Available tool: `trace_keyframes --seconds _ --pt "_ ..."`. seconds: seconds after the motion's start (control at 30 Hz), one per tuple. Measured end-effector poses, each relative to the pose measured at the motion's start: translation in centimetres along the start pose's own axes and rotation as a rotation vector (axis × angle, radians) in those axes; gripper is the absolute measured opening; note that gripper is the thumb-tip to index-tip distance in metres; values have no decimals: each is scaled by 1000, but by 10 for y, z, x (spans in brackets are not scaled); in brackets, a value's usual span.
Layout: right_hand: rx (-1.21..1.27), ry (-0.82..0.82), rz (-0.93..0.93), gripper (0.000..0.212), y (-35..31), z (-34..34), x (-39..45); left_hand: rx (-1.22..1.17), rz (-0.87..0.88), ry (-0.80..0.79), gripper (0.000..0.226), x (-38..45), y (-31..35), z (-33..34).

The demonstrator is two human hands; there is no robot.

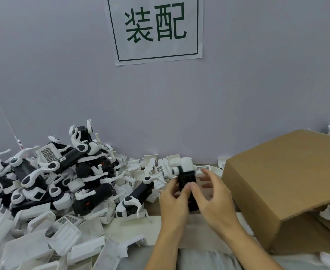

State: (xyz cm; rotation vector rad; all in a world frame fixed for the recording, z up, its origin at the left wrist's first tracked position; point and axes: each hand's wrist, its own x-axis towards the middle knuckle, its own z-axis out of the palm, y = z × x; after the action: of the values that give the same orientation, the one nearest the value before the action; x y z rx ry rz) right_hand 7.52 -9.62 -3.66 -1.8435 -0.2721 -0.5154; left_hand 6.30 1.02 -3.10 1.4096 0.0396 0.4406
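A black plastic body (186, 179) with a white cap on its top end is held upright above the table, just right of centre. My left hand (175, 205) grips its left side, thumb pressed on the front. My right hand (212, 199) holds its right side with thumb and fingers, the other fingers spread. The lower end of the piece is hidden between my palms.
A heap of assembled black-and-white parts (63, 172) fills the left of the table. Loose white shells (63, 236) lie in front of the heap and along the wall. An open cardboard box (277, 182) stands at the right, its flap overhanging more white parts. A paper sign (154, 28) hangs on the wall.
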Motion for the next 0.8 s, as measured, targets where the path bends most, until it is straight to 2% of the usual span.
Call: trace_keyframes --seconds 0.13,0.23,0.3,0.47,0.6,0.7,0.8 --pt "152 65 89 40 -2 3 3 138 112 -203 40 -8 2 3" --pt "198 179 140 34 2 -1 7 261 188 -252 40 -10 5 4" --pt "189 186 147 26 3 -3 8 271 194 -275 38 -10 5 4" --pt "263 193 201 21 2 -7 12 310 199 -289 41 -8 2 4" --pt "301 172 203 20 1 -10 11 476 315 -301 39 -6 -3 3" --pt "341 101 162 25 -3 -8 8 594 400 -233 39 -4 -9 2" --pt "384 -40 157 43 -3 -4 5 476 336 -107 30 -3 -6 3"
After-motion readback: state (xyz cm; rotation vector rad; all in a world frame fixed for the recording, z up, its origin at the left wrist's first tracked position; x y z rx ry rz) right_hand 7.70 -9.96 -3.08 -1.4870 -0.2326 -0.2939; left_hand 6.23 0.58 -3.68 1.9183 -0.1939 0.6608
